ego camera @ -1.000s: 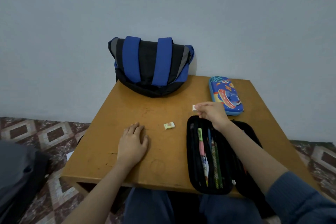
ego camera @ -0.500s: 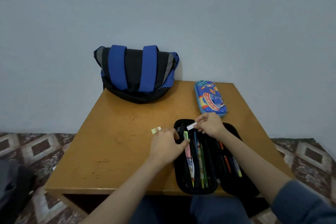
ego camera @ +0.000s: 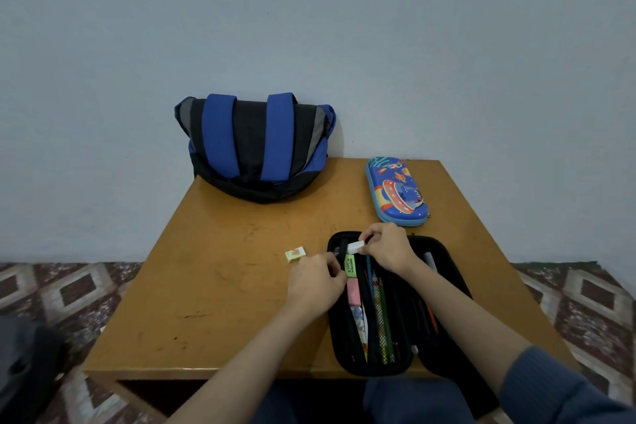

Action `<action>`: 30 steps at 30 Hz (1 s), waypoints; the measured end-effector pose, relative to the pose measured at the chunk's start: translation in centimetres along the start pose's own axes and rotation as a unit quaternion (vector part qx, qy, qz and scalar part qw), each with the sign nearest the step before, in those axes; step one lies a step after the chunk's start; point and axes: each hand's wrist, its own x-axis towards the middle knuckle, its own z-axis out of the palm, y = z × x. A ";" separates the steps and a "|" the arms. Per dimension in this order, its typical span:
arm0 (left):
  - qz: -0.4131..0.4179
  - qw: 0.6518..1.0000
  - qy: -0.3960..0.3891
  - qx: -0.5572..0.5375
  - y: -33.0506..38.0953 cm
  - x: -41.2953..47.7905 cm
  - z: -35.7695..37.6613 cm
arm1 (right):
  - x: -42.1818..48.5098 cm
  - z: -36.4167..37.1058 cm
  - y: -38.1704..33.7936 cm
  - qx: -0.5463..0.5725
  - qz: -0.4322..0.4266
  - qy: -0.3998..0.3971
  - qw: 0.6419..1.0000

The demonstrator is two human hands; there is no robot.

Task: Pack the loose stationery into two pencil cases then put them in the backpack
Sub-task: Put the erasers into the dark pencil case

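An open black pencil case lies at the table's front right, holding pens, pencils, a green eraser and a pink eraser. My right hand pinches a small white eraser over the case's top end. My left hand grips the case's left rim, fingers curled. A small yellow eraser lies loose on the table just left of the case. A closed blue pencil case with a space print sits at the back right. The blue and black backpack stands at the back against the wall.
The wooden table stands against a pale wall. Patterned floor tiles show on both sides. A dark object sits on the floor at lower left.
My right hand picked the white eraser off the table and carried it over the open case. My left hand slid right from the bare tabletop onto the case's left rim.
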 end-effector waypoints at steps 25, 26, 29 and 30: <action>0.089 0.993 -0.057 0.057 -2.5 1.0 0.3 | -0.8 -0.6 -0.3 -0.100 -0.001 -0.074 0.992; 0.098 0.990 -0.068 0.074 -2.6 1.0 0.2 | -1.0 -0.6 -0.4 -0.113 0.002 -0.084 0.990; 0.125 0.980 -0.103 0.117 -2.9 1.5 0.2 | -1.2 -0.9 -0.8 -0.125 0.006 -0.110 0.986; 0.131 0.977 -0.113 0.126 -3.0 1.6 0.2 | -1.2 -1.0 -0.9 -0.126 0.005 -0.116 0.985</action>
